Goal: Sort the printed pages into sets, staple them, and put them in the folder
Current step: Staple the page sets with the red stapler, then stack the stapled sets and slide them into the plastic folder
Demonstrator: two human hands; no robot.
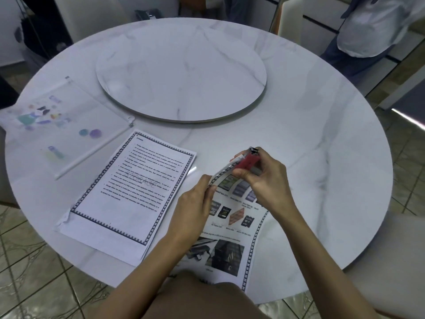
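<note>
My right hand [266, 178] grips a small red stapler [249, 161] whose jaws sit over the top corner of a set of picture pages [232, 226]. My left hand [195, 201] pinches the left edge of that set just below the corner and lifts it off the table. The lower part of the set lies at the table's near edge. A second stack of text pages [131, 194] with a patterned border lies flat to the left. A clear zip folder [62, 123] with colourful prints lies further left.
A round white marble table [310, 139] carries everything, with a raised turntable [181, 72] at its centre. A person stands at the far right [372, 26]. Chairs and a tiled floor surround the table.
</note>
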